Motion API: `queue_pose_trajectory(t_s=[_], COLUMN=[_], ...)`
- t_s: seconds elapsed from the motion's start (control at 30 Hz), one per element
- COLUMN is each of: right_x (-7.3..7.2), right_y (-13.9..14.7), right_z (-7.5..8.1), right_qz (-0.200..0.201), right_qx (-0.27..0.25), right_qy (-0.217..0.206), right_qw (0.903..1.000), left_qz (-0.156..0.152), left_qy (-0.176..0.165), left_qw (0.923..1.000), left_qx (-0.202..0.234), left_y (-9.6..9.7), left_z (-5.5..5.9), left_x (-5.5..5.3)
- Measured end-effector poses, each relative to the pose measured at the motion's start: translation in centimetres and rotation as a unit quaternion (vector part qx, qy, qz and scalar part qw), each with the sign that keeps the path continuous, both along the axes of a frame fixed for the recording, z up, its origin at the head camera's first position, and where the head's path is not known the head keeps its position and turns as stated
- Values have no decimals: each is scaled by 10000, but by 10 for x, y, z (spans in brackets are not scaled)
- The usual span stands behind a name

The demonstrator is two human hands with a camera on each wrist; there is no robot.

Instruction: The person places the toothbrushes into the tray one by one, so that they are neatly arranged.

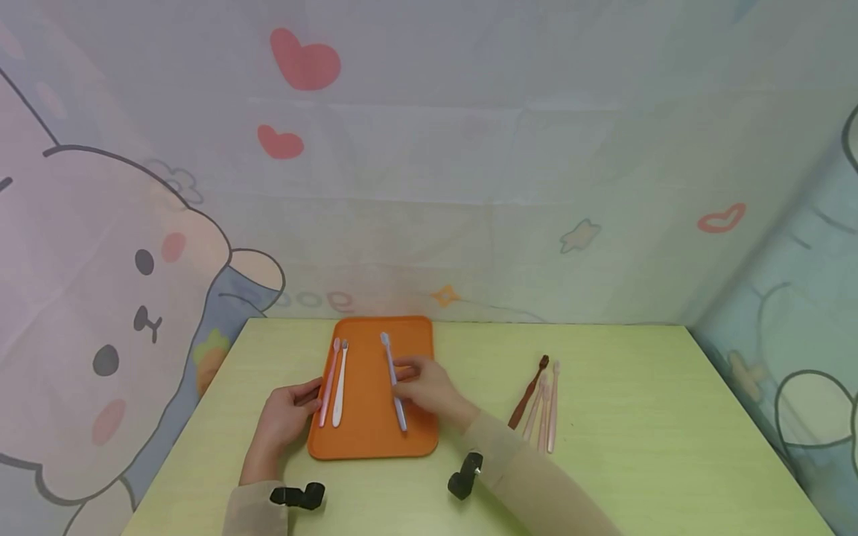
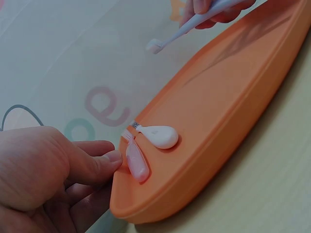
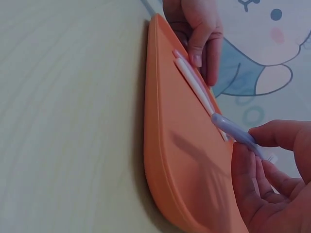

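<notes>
An orange tray [image 1: 372,444] lies on the table, with a pink toothbrush [image 1: 329,383] and a white toothbrush [image 1: 339,387] side by side along its left part. At its left edge my left hand [image 1: 284,417] grips the rim, thumb on top beside the pink toothbrush [image 2: 137,162]. My right hand [image 1: 429,388] pinches a lavender toothbrush [image 1: 391,365] between thumb and fingers, bristle end pointing away from me. In the right wrist view this lavender toothbrush [image 3: 235,133] is held above the tray, its shadow falling on the orange surface.
Right of the tray, a brown toothbrush [image 1: 529,391] and several pink ones [image 1: 553,409] lie in a loose bunch on the pale yellow-green table [image 1: 643,417]. A printed cloth backdrop [image 1: 496,164] rises behind the table's far edge.
</notes>
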State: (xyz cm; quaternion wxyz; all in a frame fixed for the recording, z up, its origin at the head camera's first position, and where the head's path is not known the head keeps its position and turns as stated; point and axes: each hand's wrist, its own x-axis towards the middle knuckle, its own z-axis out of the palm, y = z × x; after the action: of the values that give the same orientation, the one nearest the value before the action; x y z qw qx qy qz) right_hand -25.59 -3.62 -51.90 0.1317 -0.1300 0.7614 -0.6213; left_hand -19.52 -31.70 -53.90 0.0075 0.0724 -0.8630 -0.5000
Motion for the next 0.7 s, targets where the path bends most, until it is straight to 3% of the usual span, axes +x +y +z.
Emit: queue_pose_trajectory(t_s=[0.7], right_x=[7], right_y=[-53], right_z=[-7], right_qz=[-245], right_qx=[-102], right_qy=[-376], right_qw=[9989], left_qz=[-21], left_qy=[40], left_qw=[10000], left_qx=[-3], left_y=[-2], left_z=[-1], left_x=[2])
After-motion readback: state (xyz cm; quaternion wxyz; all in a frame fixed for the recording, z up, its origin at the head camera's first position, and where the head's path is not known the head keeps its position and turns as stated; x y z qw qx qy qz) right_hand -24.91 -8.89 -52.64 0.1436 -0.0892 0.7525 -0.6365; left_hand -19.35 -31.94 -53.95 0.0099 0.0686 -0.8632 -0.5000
